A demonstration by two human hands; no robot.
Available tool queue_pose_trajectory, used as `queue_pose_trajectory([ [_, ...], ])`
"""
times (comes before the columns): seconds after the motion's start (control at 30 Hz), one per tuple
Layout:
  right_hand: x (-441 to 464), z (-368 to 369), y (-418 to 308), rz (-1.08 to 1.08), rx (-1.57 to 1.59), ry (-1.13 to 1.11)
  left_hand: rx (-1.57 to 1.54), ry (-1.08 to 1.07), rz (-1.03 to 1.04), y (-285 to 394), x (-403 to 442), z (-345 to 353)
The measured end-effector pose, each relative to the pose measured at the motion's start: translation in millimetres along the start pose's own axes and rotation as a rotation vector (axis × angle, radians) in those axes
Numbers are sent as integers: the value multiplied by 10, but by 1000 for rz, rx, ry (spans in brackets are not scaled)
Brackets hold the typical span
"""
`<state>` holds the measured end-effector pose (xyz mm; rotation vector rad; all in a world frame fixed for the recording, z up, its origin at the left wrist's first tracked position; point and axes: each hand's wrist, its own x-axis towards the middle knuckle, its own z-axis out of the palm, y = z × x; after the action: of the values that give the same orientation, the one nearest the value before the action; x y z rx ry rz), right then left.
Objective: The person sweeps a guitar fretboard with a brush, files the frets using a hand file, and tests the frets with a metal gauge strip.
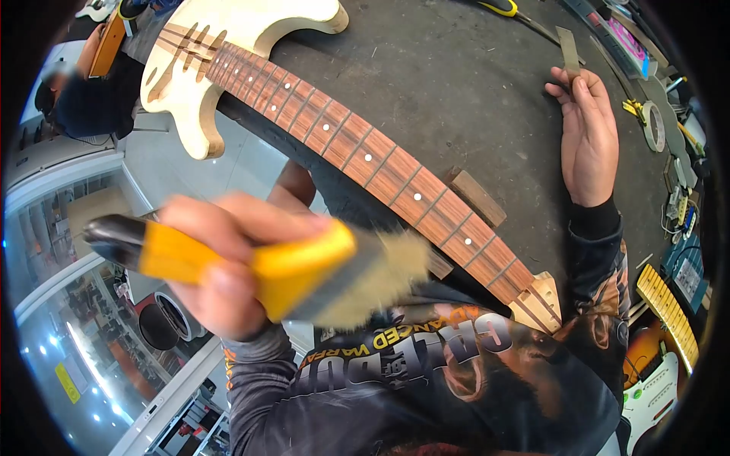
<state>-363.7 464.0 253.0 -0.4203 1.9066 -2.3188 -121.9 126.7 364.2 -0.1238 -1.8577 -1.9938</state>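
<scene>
My left hand (220, 266) is wrapped round the yellow and black handle of a wide paintbrush (304, 266), blurred by motion. Its pale bristles point right, in front of my shirt and near the fretboard. My right hand (589, 137), palm up at the right side of the bench, pinches a thin, flat, greyish-tan strip (567, 49) that sticks up from the fingertips. An unfinished electric guitar lies diagonally between them: pale wooden body (179, 91) at upper left, reddish-brown fretboard (353, 152) with white dots, and bare headstock (537, 304) at lower right.
A wooden block (477, 197) lies under the neck on the dark bench (426, 68). A tape roll (653, 125) and a yellow-handled tool (502, 7) are on the bench. Another guitar (654, 372) stands at lower right. Glass display cases (84, 304) and another person (87, 102) are on the left.
</scene>
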Motion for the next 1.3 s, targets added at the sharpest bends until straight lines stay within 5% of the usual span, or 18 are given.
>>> queue_pose_trajectory([
  [0.13, 3, -18, -1, 5, -2, -5, 634, 402, 182, -199, 357, -694],
  [0.27, 7, -20, -3, 4, -19, 4, 624, 567, 397, -386, 445, -824],
  [0.33, 20, -14, -17, 5, -29, 4, 535, 461, 295, -361, 192, -487],
  [0.43, 11, 6, -29, 14, -37, 4, 135, -16, 118, -197, -25, -137],
  [0.5, -2, 23, -57, 15, -49, 5, 10, -135, 152, -61, 2, -108],
  [0.63, 3, 10, -47, 19, -49, -4, 326, 153, 333, -2, 203, 79],
  [0.77, 1, -39, -11, 19, -26, -9, 502, -343, 102, 401, 315, -326],
  [1.0, 11, -19, -14, 8, -42, -5, 492, 95, 321, 63, 296, -253],
  [1.1, 20, -61, -7, 5, -32, -33, 453, -335, -21, 385, 313, -466],
  [1.2, 15, -52, -15, -5, -68, -23, 298, -35, 27, 337, 177, -438],
  [1.3, 36, -85, 1, -14, -77, -27, 368, 33, -48, 299, 139, -575],
])
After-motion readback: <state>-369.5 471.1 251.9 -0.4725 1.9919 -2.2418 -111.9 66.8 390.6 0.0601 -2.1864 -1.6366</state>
